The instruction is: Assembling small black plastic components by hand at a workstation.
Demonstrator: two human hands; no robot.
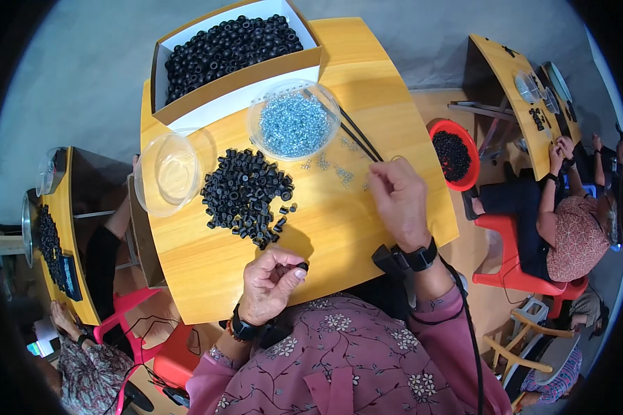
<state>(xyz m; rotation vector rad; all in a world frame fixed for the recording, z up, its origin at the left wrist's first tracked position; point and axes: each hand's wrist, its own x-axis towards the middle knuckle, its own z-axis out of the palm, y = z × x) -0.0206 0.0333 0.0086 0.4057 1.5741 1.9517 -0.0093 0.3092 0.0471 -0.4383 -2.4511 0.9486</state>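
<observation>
My left hand (273,283) is closed near the front edge of the table, pinching a small black cap-like piece (302,265) between thumb and fingers. Beyond it, similar small black pieces (246,190) lie in a loose pile. My right hand (400,200) is over the table's right side with its fingers curled together. Two thin black sticks (360,135) run from its fingers to a clear bowl (253,128) of pale blue beads; whether the hand grips them is hidden. A few clear beads (345,176) are scattered nearby.
A box (239,86) of round black beads stands at the far left, with a clear plastic bowl (169,173) below it. On the floor at right is a red basin (464,131) of black pieces. People work at tables on both sides; a black cable hangs beside my right arm.
</observation>
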